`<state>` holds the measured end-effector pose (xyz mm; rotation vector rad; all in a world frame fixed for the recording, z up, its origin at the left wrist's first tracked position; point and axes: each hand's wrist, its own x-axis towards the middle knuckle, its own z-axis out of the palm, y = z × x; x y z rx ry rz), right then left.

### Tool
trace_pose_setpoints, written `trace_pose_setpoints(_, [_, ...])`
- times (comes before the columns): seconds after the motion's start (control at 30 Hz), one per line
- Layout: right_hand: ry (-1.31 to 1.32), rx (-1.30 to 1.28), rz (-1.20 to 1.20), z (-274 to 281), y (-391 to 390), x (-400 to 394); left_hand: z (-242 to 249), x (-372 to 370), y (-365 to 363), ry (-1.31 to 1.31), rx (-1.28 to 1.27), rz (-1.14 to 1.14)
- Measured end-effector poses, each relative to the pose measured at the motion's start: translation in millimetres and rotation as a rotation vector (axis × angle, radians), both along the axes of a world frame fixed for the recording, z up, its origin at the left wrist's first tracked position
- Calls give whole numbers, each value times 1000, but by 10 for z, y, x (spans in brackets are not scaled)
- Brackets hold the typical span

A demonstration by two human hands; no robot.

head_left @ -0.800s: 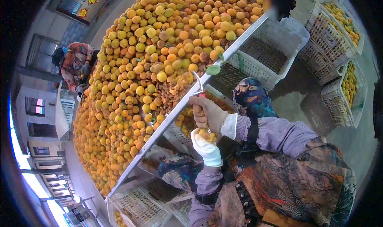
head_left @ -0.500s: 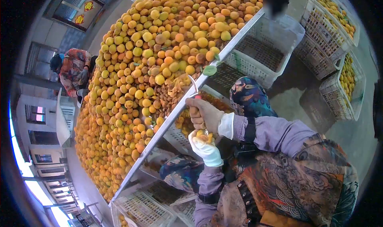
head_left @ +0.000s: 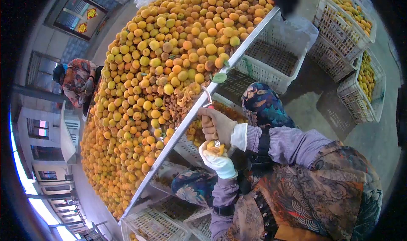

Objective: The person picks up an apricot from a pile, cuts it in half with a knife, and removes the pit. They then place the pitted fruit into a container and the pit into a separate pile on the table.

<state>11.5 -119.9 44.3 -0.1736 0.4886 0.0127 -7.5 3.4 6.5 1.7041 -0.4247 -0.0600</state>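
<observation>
My left hand [head_left: 218,161], in a white glove, is closed around an apricot [head_left: 217,149] whose yellow-orange flesh shows at the top. Just above it, my right hand [head_left: 218,125], in a greyish-brown glove, grips a pitting knife [head_left: 208,95]. Its curved metal blade sticks up past the thumb, with a bit of red at its base. A silvery metal piece shows below the right fist, right at the fruit. Beyond the hands, a large heap of apricots [head_left: 140,101] covers a sloping table with a metal edge [head_left: 169,145]. Torn fruit scraps [head_left: 180,103] lie near that edge.
Below the table edge, a crate [head_left: 220,101] holds orange fruit pieces. Another white crate [head_left: 275,69] stands beside my knee. Stacked crates of fruit [head_left: 343,20] are at the upper right, more crates [head_left: 154,224] at the bottom. Another person [head_left: 78,82] bends at the heap's far side.
The view has shifted slightly. My hands stay together at the fruit, and the silvery metal piece shows more plainly over the apricot. The other person has barely moved.
</observation>
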Motion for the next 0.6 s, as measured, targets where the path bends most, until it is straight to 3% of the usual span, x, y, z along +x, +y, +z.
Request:
trace_pose_setpoints(0.23, [-113,129,-27,-22,-8,-5,21,12,-36,-49,-68,35])
trace_pose_setpoints(0.33, [-126,78,-13,2,9,-48,20,-11,-12,-103,-5,60])
trace_pose_setpoints(0.43, [-96,-109,-52,145,7,-31,33,40,32,95,-120,-28])
trace_pose_setpoints(0.5, [-34,-282,-78,221,38,-27,-23,115,106,-457,296,-98])
trace_pose_setpoints(0.53, [23,-317,-78,339,41,-64,20,115,93,-601,292,-80])
trace_pose_setpoints(0.6, [-21,-375,-88,326,52,-69,27,140,180,-521,316,-129])
